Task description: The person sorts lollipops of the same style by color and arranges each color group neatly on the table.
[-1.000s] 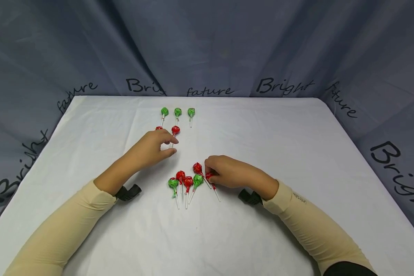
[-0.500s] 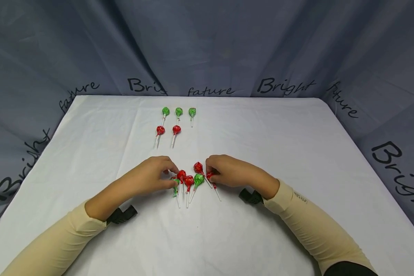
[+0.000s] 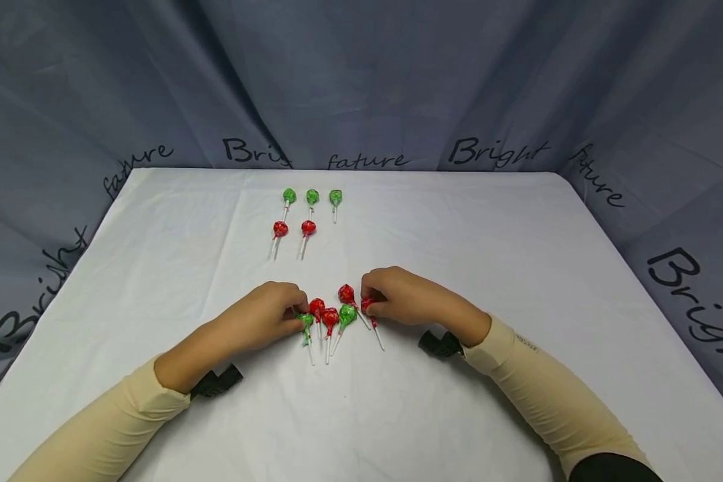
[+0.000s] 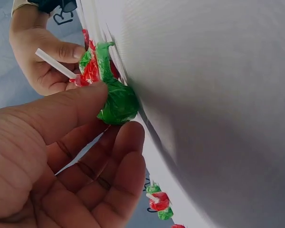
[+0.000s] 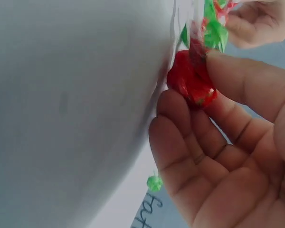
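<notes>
So, green lollipop [image 4: 119,102] sits at the near cluster's left end, left hand [image 3: 265,313] pinching it, thumb against fingers. Red lollipop [image 5: 192,80] at the right end, pinched by the right hand [image 3: 405,294]. Light pinch by the head probably works best, sticks kept clear of neighbouring lollipops [image 3: 330,316]. Far: green row [image 3: 312,197], red pair [image 3: 308,228]. Versus a second ago: left hand's come back from that pair; right hand practically unmoved.
</notes>
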The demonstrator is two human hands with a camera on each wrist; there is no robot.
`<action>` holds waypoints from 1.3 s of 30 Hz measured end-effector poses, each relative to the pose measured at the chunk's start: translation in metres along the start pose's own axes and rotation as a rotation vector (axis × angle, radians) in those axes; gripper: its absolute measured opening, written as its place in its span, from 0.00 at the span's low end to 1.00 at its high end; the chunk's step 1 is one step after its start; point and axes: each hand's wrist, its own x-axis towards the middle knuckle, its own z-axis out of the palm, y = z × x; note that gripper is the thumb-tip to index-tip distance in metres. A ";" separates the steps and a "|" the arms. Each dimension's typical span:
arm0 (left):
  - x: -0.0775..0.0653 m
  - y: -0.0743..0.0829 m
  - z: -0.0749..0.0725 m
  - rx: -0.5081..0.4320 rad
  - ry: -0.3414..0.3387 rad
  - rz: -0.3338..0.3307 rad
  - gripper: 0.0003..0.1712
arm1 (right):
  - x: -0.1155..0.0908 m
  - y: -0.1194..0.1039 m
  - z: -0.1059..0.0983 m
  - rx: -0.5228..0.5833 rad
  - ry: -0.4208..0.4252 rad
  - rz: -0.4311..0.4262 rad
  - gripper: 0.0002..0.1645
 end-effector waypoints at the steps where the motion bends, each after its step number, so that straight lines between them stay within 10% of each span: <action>1: 0.000 0.000 0.000 -0.003 0.002 0.003 0.06 | 0.000 0.000 -0.002 0.005 0.009 0.010 0.08; 11: 0.002 -0.003 0.000 0.004 0.008 0.022 0.07 | 0.008 0.014 -0.022 0.076 0.147 0.071 0.05; 39: 0.002 0.001 0.003 0.066 0.004 0.023 0.07 | 0.114 0.037 -0.039 0.161 0.271 0.196 0.09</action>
